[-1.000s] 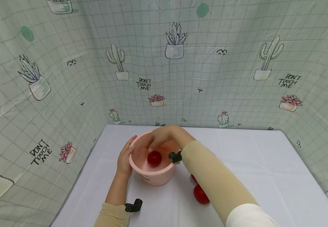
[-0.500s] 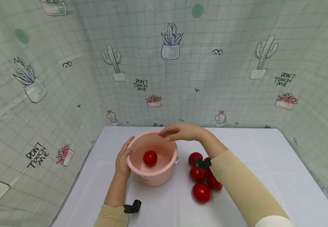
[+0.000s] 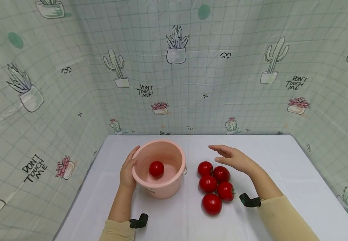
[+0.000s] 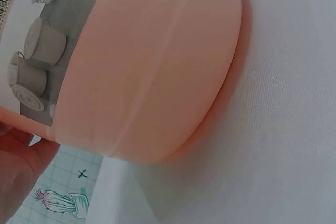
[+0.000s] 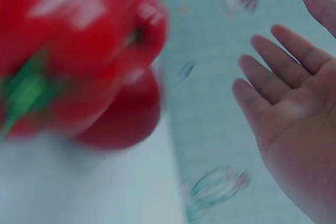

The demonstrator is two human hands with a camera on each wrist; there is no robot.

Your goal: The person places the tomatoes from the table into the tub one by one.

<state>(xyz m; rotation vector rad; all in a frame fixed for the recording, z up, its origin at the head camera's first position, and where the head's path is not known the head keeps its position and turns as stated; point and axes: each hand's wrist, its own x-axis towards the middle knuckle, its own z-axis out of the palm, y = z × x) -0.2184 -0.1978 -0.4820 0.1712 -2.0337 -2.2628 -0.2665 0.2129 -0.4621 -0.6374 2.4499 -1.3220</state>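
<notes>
A pink bucket (image 3: 165, 189) stands left of the middle of the table, with one red tomato (image 3: 156, 169) lying inside. My left hand (image 3: 127, 175) holds the bucket by its left side, thumb at the rim and fingers along the outer wall. In the left wrist view those fingers (image 4: 23, 153) show beside the bucket's printed label (image 4: 42, 51). To the right, several red tomatoes (image 3: 208, 184) lie close together on the table. My right hand (image 3: 237, 160) hovers just behind and right of them, fingers extended and holding nothing; the right wrist view shows its bare palm (image 5: 299, 103).
A white cloth covers the table (image 3: 252, 147), whose far edge meets a checked cactus-print curtain (image 3: 204, 77). The same curtain runs along the left and right sides. A small fitting (image 3: 185, 170) sticks out from the bucket's right side.
My right hand has come out of the bucket and moved right, past the tomato cluster, which now shows fully. The tomato stays in the bucket. My left hand keeps its hold.
</notes>
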